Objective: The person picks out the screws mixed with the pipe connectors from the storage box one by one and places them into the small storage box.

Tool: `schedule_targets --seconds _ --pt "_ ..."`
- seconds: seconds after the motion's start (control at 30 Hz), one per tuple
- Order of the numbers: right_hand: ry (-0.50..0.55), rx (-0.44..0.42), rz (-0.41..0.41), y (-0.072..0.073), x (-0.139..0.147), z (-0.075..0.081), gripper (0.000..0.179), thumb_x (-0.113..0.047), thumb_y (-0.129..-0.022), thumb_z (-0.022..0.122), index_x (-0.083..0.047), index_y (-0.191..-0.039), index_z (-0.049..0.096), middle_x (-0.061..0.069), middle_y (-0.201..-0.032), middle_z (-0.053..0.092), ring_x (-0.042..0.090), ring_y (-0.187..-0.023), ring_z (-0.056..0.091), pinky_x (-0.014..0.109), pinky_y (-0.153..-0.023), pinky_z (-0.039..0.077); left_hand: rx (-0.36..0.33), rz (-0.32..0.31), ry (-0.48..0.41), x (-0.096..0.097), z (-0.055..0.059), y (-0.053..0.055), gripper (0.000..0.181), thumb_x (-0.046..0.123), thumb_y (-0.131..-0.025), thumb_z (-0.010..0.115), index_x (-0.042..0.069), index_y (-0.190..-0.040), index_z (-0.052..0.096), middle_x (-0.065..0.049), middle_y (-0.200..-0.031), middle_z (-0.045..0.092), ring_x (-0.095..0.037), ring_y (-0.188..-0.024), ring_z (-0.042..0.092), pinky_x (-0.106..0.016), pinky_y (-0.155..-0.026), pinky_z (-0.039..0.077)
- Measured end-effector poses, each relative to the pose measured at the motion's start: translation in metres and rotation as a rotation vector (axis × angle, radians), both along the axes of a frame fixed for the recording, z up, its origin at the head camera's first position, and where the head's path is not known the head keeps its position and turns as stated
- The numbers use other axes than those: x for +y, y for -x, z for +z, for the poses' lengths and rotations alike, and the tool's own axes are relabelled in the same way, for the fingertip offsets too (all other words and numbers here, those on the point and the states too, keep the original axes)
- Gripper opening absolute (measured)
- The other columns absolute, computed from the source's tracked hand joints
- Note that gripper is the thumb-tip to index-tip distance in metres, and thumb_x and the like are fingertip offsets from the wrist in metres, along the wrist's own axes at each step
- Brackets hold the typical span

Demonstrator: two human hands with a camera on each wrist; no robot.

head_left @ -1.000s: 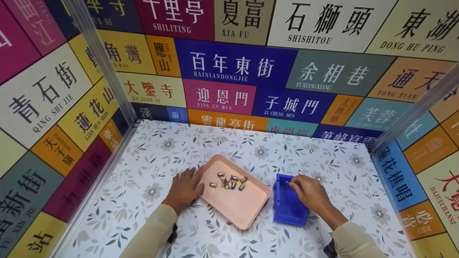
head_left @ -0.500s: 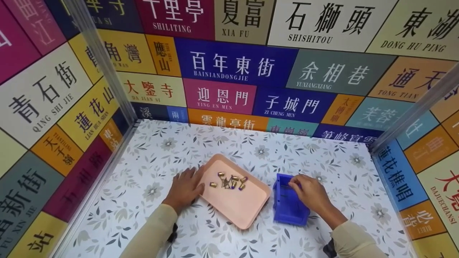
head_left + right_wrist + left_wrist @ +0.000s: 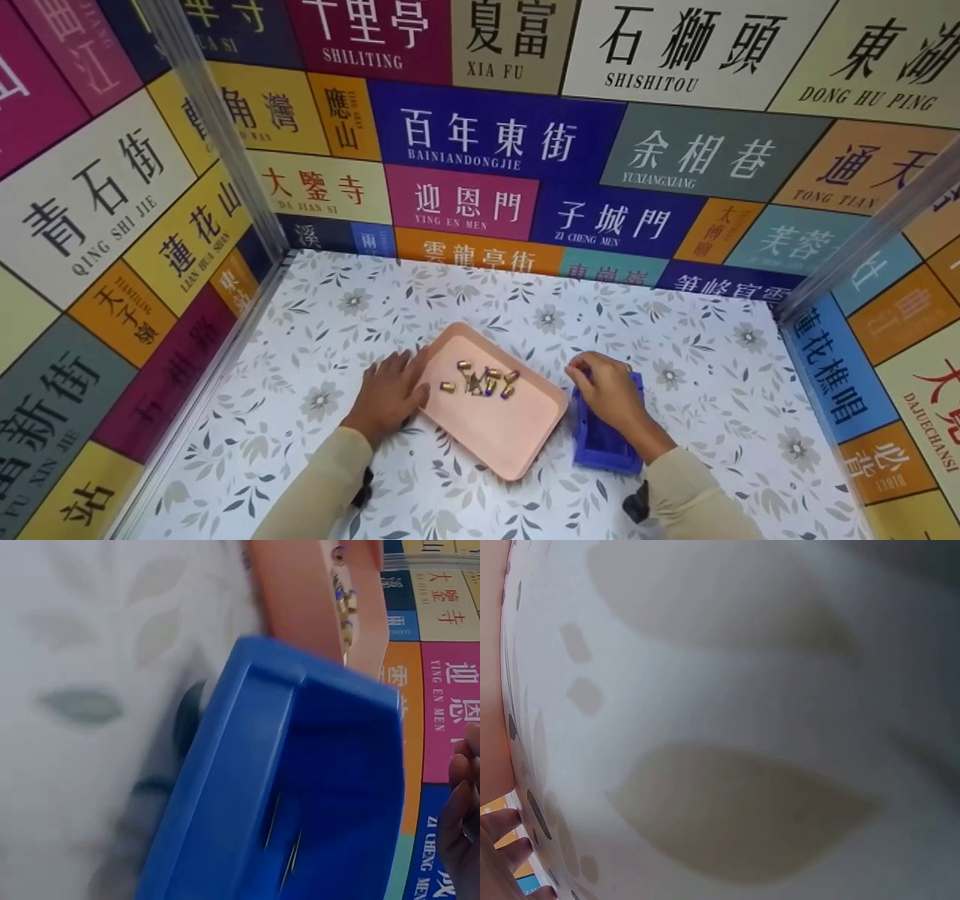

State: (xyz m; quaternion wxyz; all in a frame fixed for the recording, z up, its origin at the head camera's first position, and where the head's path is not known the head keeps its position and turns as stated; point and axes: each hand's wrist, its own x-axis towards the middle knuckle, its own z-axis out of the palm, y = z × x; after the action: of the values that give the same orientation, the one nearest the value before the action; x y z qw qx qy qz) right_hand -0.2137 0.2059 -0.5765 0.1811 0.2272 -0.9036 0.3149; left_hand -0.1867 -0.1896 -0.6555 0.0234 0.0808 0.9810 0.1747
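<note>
In the head view my left hand (image 3: 390,394) lies at the left rim of a shallow pink tray (image 3: 499,442), fingers spread and thumb at its edge. Brass-coloured cylinders (image 3: 491,379), some with blue ends, lie in the tray with thin dark pieces (image 3: 474,385) among them. My right hand (image 3: 609,390) hovers over a small blue bin (image 3: 609,454), fingertips past its left back corner toward the tray. Its fingers are loosely bent and nothing shows between them. Thin metal pins (image 3: 291,859) lie inside the bin in the right wrist view.
The white table (image 3: 360,322) has a leaf and flower pattern. Panels with coloured signs (image 3: 495,120) stand behind it and at both sides, with upright clear strips (image 3: 244,165) in the corners. The bin stands close to the tray's right end.
My right hand has moved left, from the bin's right side across its back end. Thin pieces show in the bin half a second ago. My left hand and the tray have stayed put.
</note>
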Motion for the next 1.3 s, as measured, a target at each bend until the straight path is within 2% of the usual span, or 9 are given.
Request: schedule_targets --seconds 0.17,0.57,0.67,0.87,1.03,1.2,1.3 --pt "0.068 -0.052 0.050 0.008 -0.032 0.001 0.006 -0.015 -0.091 0.078 -0.012 -0.087 0.074 -0.001 -0.078 0.071 0.002 -0.058 0.051 0.023 -0.054 0.046 -0.013 0.011 -0.002 0.002 0.001 -0.001 0.069 0.056 -0.104 0.037 0.037 -0.165 0.010 -0.007 -0.169 0.028 -0.033 -0.156 0.025 -0.063 -0.124 0.017" --pt "0.041 -0.214 0.107 0.029 -0.093 -0.008 0.024 -0.022 -0.089 0.081 -0.004 -0.103 0.075 0.007 -0.086 0.070 0.015 -0.071 0.064 0.031 -0.065 0.055 -0.050 0.026 -0.003 0.004 0.005 -0.001 0.070 0.057 -0.104 0.037 0.038 -0.165 0.008 -0.005 -0.170 0.026 -0.032 -0.157 0.023 -0.060 -0.126 0.016" --pt "0.028 -0.238 0.118 0.033 -0.101 -0.013 0.030 -0.025 -0.088 0.081 -0.002 -0.106 0.075 0.009 -0.089 0.070 0.020 -0.076 0.067 0.034 -0.068 0.057 -0.034 0.017 -0.003 0.003 0.006 0.000 0.069 0.055 -0.104 0.038 0.036 -0.165 0.011 -0.007 -0.169 0.029 -0.034 -0.156 0.026 -0.062 -0.125 0.018" --pt "0.014 -0.348 0.134 0.038 -0.115 -0.026 0.043 -0.028 -0.086 0.083 0.002 -0.115 0.073 0.014 -0.098 0.072 0.026 -0.083 0.067 0.036 -0.072 0.056 0.011 -0.001 0.007 0.002 0.005 0.000 0.067 0.051 -0.105 0.040 0.031 -0.165 0.017 -0.013 -0.165 0.036 -0.038 -0.152 0.032 -0.065 -0.121 0.023" --pt "-0.019 -0.333 0.142 0.038 -0.123 -0.036 0.047 -0.030 -0.084 0.085 0.002 -0.116 0.073 0.016 -0.098 0.073 0.023 -0.081 0.068 0.037 -0.071 0.058 -0.020 0.015 0.020 0.004 0.006 0.000 0.068 0.053 -0.104 0.038 0.034 -0.165 0.013 -0.010 -0.167 0.032 -0.036 -0.154 0.028 -0.064 -0.123 0.020" --pt "-0.037 -0.347 0.119 0.038 -0.130 -0.047 0.043 -0.033 -0.082 0.086 -0.002 -0.110 0.074 0.013 -0.097 0.071 0.024 -0.085 0.066 0.037 -0.075 0.056 -0.036 0.021 0.031 0.005 0.006 0.001 0.069 0.054 -0.104 0.037 0.035 -0.165 0.011 -0.009 -0.168 0.030 -0.035 -0.155 0.027 -0.063 -0.124 0.020" --pt "-0.071 -0.306 0.100 0.036 -0.134 -0.054 0.043 -0.035 -0.080 0.088 -0.003 -0.105 0.074 0.011 -0.096 0.069 0.023 -0.087 0.064 0.038 -0.077 0.055 -0.042 0.024 0.038 0.004 0.005 0.001 0.069 0.055 -0.104 0.036 0.035 -0.165 0.010 -0.009 -0.168 0.029 -0.035 -0.155 0.027 -0.063 -0.124 0.020"
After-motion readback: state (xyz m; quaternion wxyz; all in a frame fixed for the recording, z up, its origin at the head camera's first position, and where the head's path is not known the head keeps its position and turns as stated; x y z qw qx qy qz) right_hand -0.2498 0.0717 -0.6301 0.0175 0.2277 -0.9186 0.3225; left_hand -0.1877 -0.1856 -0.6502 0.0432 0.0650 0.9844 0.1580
